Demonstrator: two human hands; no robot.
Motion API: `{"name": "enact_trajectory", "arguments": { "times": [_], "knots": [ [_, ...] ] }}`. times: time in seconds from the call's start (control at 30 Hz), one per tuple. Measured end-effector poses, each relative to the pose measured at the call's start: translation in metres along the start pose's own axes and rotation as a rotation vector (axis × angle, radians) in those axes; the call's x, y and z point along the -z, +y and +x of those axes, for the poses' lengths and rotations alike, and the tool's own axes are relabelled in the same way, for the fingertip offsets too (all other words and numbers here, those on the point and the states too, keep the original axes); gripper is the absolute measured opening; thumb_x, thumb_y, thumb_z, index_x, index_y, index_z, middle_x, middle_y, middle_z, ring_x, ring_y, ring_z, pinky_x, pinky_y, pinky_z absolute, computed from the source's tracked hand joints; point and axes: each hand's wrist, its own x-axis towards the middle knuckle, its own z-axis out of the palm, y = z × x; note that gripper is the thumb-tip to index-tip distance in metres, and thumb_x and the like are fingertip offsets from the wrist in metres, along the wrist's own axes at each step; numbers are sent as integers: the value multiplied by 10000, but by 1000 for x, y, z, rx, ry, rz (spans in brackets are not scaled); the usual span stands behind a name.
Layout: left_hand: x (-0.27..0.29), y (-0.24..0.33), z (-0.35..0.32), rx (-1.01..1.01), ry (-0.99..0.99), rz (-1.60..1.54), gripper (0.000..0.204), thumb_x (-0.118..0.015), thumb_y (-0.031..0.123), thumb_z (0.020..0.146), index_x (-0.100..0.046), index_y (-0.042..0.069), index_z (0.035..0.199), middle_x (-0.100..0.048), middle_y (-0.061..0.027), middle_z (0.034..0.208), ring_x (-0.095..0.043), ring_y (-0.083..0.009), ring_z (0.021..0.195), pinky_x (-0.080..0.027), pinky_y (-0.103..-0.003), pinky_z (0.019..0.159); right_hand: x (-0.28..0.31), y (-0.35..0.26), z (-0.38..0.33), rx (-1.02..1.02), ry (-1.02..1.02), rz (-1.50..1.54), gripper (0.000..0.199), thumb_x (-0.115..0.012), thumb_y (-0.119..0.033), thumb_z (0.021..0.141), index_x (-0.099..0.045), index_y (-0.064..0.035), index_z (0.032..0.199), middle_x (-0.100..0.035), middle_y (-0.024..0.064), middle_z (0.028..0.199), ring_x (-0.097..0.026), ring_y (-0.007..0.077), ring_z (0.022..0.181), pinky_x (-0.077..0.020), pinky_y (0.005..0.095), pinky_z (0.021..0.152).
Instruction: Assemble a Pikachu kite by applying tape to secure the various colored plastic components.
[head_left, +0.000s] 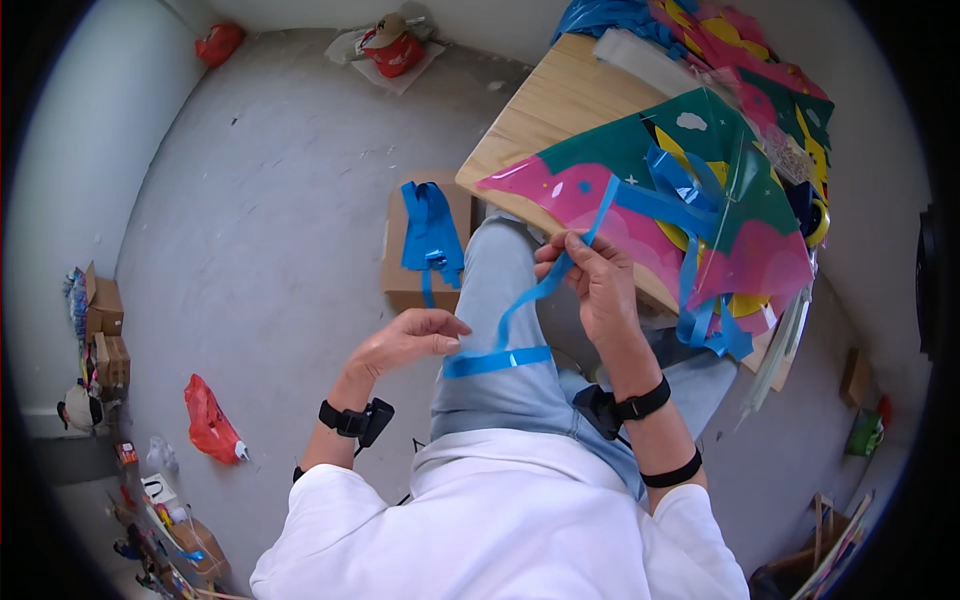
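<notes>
the right hand (597, 275) is closed in a pinch on the blue ribbon (545, 288); its slack lies across the jeans (490, 285); the left hand (400, 343) curls loosely beside it, any hold unclear; a loosened pinch could let the ribbon slip and twist

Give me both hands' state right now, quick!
Left hand: loosely curled near the blue strip; whether it grips anything cannot be told.
Right hand: closed, pinching the blue strip.
</notes>
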Motion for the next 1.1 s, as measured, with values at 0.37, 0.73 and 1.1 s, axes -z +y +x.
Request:
{"name": "enact_trajectory", "arguments": {
  "times": [0.37,0.73,1.1],
  "knots": [
    [-38,41,59,-353,289,-248,139,-691,134,859,-645,22,927,-642,-26,833,-603,-82,766,-488,-224,704,-28,41,-25,-162,-142,-494,134,-626,-61,874,-664,60,831,-659,92,686,-651,161,561,-519,282,493],
    [-39,38,70,-256,336,-485,103,-681,93,846,-621,48,775,-573,25,699,-535,-37,659,-477,-208,654,-26,42,-29,-216,-180,-420,135,-639,-89,878,-667,42,861,-657,80,717,-646,146,587,-528,267,521],
    [-35,31,76,-332,317,-387,80,-695,39,821,-619,54,804,-600,19,737,-575,-51,677,-504,-210,655,-17,49,-24,-240,-191,-357,110,-592,-16,874,-654,50,812,-663,85,725,-652,161,595,-521,273,551]
  ]
}}
